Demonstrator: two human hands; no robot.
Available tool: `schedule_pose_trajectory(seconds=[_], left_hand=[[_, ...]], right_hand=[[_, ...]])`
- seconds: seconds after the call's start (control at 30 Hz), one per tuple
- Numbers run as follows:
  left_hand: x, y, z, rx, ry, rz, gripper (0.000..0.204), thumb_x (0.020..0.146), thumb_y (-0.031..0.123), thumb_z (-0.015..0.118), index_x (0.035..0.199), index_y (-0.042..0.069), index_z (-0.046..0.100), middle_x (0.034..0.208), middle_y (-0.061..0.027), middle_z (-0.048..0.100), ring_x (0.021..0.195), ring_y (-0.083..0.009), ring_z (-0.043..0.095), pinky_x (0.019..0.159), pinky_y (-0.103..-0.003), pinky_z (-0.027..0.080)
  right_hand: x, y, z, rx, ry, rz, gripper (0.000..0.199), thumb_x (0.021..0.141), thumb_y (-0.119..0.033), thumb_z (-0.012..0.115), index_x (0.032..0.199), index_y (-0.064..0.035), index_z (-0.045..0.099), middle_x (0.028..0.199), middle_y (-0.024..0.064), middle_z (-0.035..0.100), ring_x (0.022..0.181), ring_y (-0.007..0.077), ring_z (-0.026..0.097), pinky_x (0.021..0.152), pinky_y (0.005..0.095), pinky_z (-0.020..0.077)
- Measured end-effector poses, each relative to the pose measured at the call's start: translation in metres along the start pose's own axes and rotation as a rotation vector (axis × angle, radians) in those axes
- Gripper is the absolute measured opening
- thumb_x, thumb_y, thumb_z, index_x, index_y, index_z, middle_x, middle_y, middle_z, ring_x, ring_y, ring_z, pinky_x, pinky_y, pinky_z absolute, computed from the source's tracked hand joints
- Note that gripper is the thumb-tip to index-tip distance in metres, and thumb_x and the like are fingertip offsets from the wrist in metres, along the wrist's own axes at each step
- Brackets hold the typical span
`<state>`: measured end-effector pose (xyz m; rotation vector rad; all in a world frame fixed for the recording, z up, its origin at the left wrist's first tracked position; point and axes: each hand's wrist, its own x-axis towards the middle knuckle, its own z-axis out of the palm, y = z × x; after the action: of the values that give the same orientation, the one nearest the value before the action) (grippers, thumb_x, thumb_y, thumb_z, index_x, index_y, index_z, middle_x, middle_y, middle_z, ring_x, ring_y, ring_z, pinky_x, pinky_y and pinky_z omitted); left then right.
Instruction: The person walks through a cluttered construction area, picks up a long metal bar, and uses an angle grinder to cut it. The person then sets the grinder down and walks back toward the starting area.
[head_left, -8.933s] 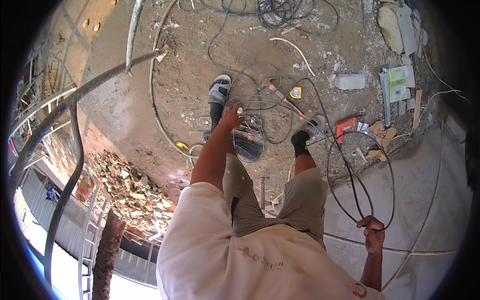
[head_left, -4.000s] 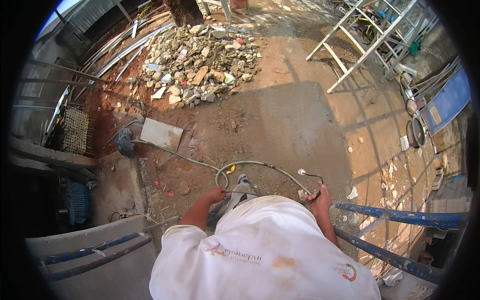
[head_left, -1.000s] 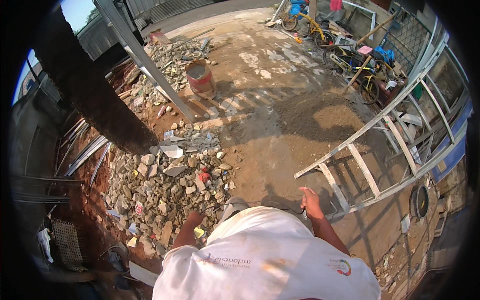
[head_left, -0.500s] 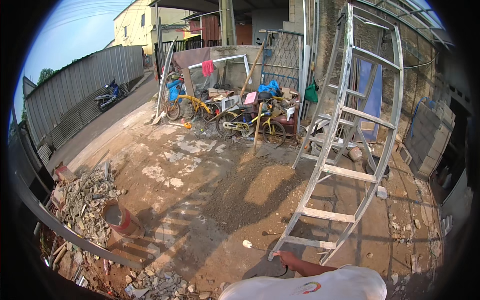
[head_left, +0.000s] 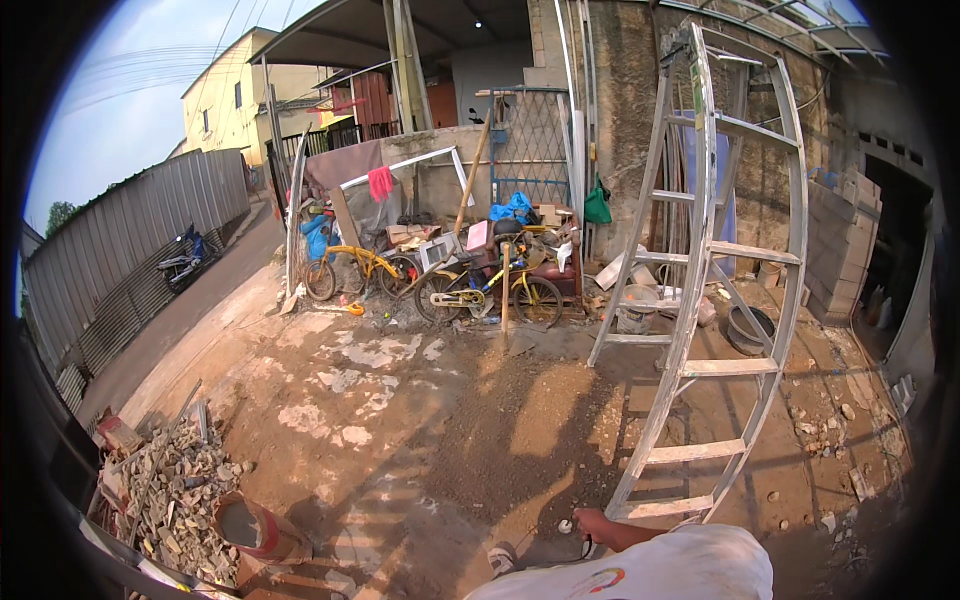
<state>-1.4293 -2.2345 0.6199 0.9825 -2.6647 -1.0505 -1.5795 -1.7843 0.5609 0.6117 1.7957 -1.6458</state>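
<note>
At the lower edge, my right hand is closed around a thin dark cord, which hangs in a small loop below the fingers. A small white rounded piece shows just left of the fingers; its exact kind is too small to make out. Right beside the hand stands a tall aluminium stepladder, with its lowest rungs close to my wrist. My forearm comes out of a white shirt. Part of a shoe appears on the ground left of the hand. My left hand is out of view.
Rubble and a bucket of grey material lie at the lower left. Two yellow bicycles lean by a junk pile at the back. A black tub sits behind the ladder, near stacked grey blocks.
The view has tilted up and turned slightly. The white piece, which stuck out well left of my right hand on the cord, is now close beside the fingers.
</note>
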Motion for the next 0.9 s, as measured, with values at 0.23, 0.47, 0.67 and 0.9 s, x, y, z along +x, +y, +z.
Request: schedule_pose_trajectory(seconds=[0.23,0.47,0.67,0.9], left_hand=[[0.079,-0.044,-0.039,0.030,0.231,-0.176,0.030,0.096,0.030,0.059,0.095,0.001,0.067,0.078,-0.0169,0.063,0.071,-0.0311,0.061,0.065,-0.043,0.047],[0.111,-0.123,-0.110,0.086,0.529,-0.535,0.030,0.096,0.028,0.060,0.094,-0.001,0.066,0.076,-0.0159,0.062,0.069,-0.0306,0.058,0.064,-0.044,0.045],[0.069,-0.220,-0.157,0.079,0.834,-0.775,0.030,0.096,0.026,0.060,0.093,-0.003,0.065,0.075,-0.0151,0.061,0.067,-0.0302,0.056,0.063,-0.045,0.043],[0.127,-0.215,-0.215,-0.154,1.134,-0.682,0.028,0.092,0.023,0.065,0.089,-0.005,0.062,0.070,-0.0115,0.060,0.063,-0.0230,0.054,0.061,-0.040,0.043]], right_hand=[[0.104,-0.040,0.077,-0.020,-0.107,0.018,0.014,0.095,-0.015,0.053,0.092,-0.0040,0.062,0.063,0.0062,0.052,0.048,0.0170,0.047,0.047,0.0378,0.0465],[0.171,-0.162,0.211,-0.109,-0.306,-0.078,0.020,0.096,-0.019,0.053,0.090,-0.0027,0.062,0.061,0.0053,0.051,0.048,0.0172,0.051,0.047,0.0383,0.0488],[0.223,-0.253,0.284,-0.207,-0.410,0.056,0.027,0.099,-0.032,0.053,0.094,-0.0066,0.062,0.054,0.0004,0.042,0.044,0.0136,0.039,0.045,0.0354,0.0437],[0.244,-0.270,0.363,-0.262,-0.396,0.206,0.018,0.093,-0.018,0.048,0.096,-0.0037,0.058,0.059,0.0019,0.046,0.045,0.0122,0.037,0.046,0.0329,0.0410]])
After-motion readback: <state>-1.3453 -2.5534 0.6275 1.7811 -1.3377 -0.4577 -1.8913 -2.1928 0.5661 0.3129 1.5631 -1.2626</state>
